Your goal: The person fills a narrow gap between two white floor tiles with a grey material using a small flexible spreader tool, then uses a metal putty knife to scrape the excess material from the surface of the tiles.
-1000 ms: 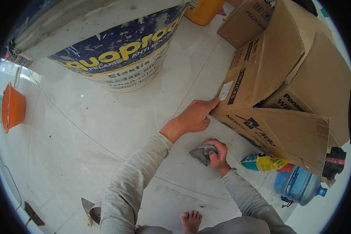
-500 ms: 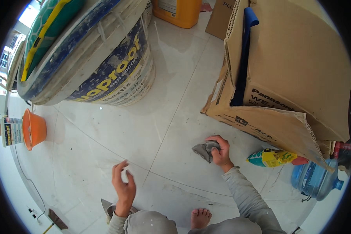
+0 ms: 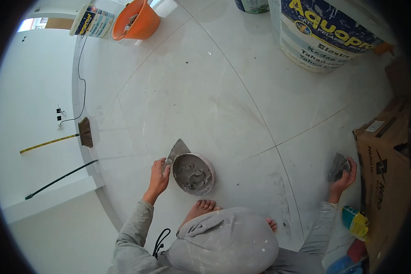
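Note:
A bowl (image 3: 208, 188) of wet grey mortar stands on the floor in front of my feet. At its left rim my left hand (image 3: 159, 179) has its fingers closed on a trowel with a grey triangular blade (image 3: 180, 148). The trowel's handle is mostly hidden by the fingers. Far to the right, my right hand (image 3: 346, 177) grips a flat, mortar-smeared grey scraper (image 3: 337, 167), held near the side of a cardboard box. Its handle, if any, cannot be made out.
The cardboard box (image 3: 382, 182) bounds the right side, with a green and yellow packet (image 3: 355, 222) beside it. A large white bucket (image 3: 313, 50) stands far right. An orange basin (image 3: 144, 23) and a small tub (image 3: 95, 22) are far left. A broom (image 3: 85, 132) leans by the left wall.
My view has swung left, bringing the mortar bowl into sight. My left hand, empty before, has taken hold of the trowel beside the bowl. My right hand still holds the scraper.

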The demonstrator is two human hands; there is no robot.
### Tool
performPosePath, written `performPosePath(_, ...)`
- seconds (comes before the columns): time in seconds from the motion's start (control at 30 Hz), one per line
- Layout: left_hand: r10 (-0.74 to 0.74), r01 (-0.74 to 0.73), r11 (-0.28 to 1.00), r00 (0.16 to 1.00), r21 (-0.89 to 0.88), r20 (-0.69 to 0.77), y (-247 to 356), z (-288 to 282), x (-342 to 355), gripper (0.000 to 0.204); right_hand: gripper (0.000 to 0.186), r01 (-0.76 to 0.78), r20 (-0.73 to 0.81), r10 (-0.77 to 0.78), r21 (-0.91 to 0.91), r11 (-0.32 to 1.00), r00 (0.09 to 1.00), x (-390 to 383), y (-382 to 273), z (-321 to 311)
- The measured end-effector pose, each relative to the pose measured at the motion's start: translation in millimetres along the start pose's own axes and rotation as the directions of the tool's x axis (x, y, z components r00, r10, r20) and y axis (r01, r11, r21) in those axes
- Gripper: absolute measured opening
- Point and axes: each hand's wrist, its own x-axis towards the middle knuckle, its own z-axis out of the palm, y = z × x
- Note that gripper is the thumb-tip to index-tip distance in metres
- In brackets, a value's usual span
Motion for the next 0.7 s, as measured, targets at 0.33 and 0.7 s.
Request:
performPosePath(0.33,0.205,-0.207,0.976,0.978,0.064,0.028,-39,14,10,0.025,0.041,0.041,0.004,-0.041,0.015,0.999,0.999,4,-35,30)
performPosePath(0.7,0.521,-0.456,0.818,0.846,-0.351,0.115,311,0,80,0.009,0.042,0.07,-0.06,-0.066,0.054,0.996,0.996,3,-41,11)
